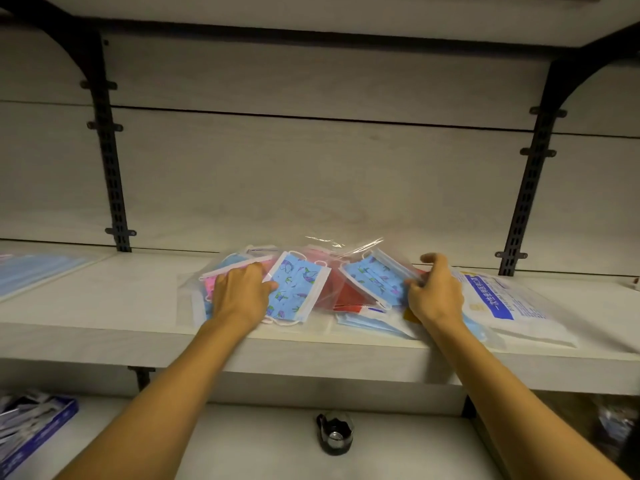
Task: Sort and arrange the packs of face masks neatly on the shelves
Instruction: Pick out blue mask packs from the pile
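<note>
L hand [242, 292] presses flat on pink pack [211, 285]; R hand [434, 294] pinches butterfly pack [375, 280] at 3 o'clock. Slick bags overhang shelf [104, 306] edge, so a tug could spill pile.

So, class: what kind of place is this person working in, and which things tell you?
Probably a shop or stockroom. Adjustable shelves hang on slotted wall brackets, sealed packs of face masks lie in a jumbled pile, and a white labelled pack sits beside them.
</note>
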Tool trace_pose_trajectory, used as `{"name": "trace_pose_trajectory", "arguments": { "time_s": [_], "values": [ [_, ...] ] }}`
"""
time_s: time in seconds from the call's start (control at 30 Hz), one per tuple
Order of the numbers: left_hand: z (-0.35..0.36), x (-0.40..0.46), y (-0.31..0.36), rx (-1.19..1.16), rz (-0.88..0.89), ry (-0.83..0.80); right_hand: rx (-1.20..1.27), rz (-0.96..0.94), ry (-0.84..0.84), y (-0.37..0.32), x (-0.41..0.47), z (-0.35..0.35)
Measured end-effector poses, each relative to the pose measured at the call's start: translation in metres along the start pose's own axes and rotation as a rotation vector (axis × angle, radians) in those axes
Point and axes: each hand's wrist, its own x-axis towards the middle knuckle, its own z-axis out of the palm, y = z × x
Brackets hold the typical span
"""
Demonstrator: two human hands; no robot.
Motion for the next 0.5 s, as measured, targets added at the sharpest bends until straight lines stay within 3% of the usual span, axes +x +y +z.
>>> {"name": "trace_pose_trajectory", "arguments": {
  "time_s": [0.27, 0.5],
  "values": [
    [0.003, 0.001, -0.009, -0.259, -0.128, -0.004, 0.029, 0.239, -0.015, 0.008, 0.012, 0.001],
    [0.006, 0.005, -0.013, -0.173, -0.116, -0.038, 0.260, 0.369, -0.099, -0.001, 0.007, -0.016]
  ]
}}
